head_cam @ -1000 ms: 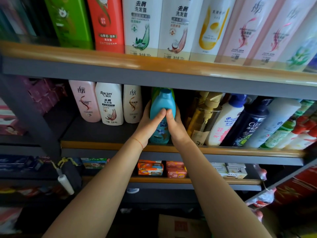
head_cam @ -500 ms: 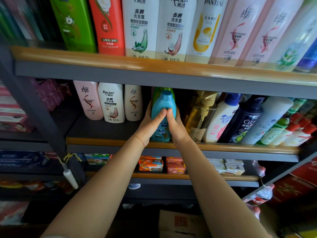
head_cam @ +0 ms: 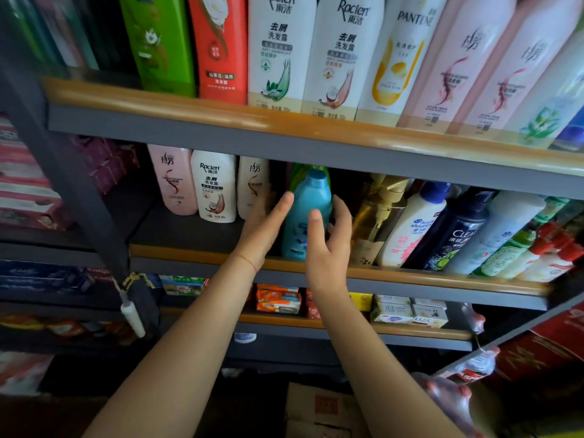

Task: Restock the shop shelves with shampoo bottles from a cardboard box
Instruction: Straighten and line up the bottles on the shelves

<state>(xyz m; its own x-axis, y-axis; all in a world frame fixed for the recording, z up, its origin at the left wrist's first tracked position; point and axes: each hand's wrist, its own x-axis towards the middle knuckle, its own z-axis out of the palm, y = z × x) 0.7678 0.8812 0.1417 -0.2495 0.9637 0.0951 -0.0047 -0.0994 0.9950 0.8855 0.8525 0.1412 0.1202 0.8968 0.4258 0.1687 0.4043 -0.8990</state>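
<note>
A teal shampoo bottle [head_cam: 308, 197] with a blue cap stands upright on the middle shelf [head_cam: 189, 251], with a green bottle [head_cam: 298, 172] behind it. My left hand [head_cam: 265, 229] is just left of the teal bottle, fingers straight and a little blurred. In front of the bottle's right side is my right hand [head_cam: 328, 248], fingers loosely bent and gripping nothing. I cannot tell whether either thumb still touches the bottle. The cardboard box [head_cam: 319, 409] sits low on the floor between my forearms.
Pink and white bottles [head_cam: 213, 188] stand left of the teal one across a bare gap. A gold pump bottle [head_cam: 377, 216] and several more bottles crowd its right. Tall bottles fill the top shelf [head_cam: 284, 121]. Soap packs [head_cam: 278, 300] lie on the lower shelf.
Both hands have let go of the teal bottle and drawn back and apart from it. The bottle stays upright on the shelf. The camera has tilted up slightly.
</note>
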